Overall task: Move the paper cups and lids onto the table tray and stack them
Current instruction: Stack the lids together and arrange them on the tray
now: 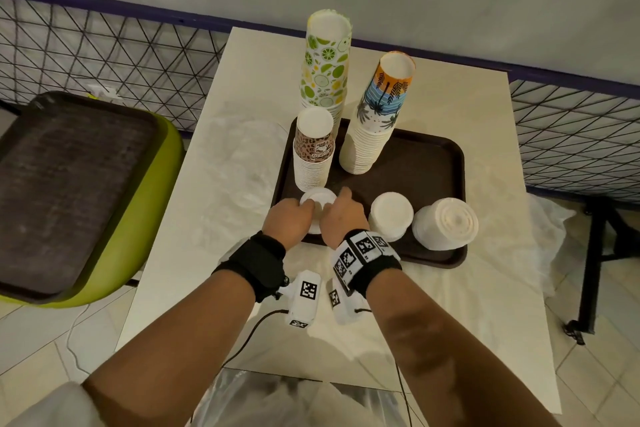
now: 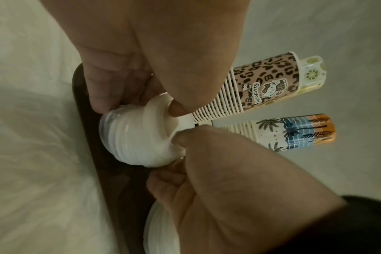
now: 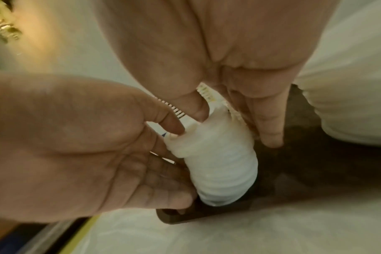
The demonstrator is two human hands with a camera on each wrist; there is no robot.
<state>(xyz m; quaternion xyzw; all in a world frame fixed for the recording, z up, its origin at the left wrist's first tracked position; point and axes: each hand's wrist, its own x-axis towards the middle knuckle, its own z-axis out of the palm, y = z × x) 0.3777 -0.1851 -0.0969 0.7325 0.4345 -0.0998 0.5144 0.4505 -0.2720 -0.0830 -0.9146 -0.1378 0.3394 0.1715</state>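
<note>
A brown tray (image 1: 420,166) lies on the white table. On it stand three cup stacks: lime print (image 1: 325,62), palm print (image 1: 381,107) and leopard print (image 1: 313,152). Along its near edge sit three white lid stacks. Both hands hold the leftmost lid stack (image 1: 318,200), which rests on the tray. My left hand (image 1: 294,218) grips its left side and my right hand (image 1: 341,215) pinches its right side. In the left wrist view the left hand (image 2: 139,106) closes on the top of the lid stack (image 2: 137,139). In the right wrist view the right hand (image 3: 233,123) pinches the lid stack (image 3: 222,165).
Two more lid stacks (image 1: 391,215) (image 1: 446,227) sit to the right on the tray. Clear plastic wrap (image 1: 239,163) lies on the table left of the tray. A second dark tray (image 1: 69,184) rests on a green chair at the left. A wire fence runs behind.
</note>
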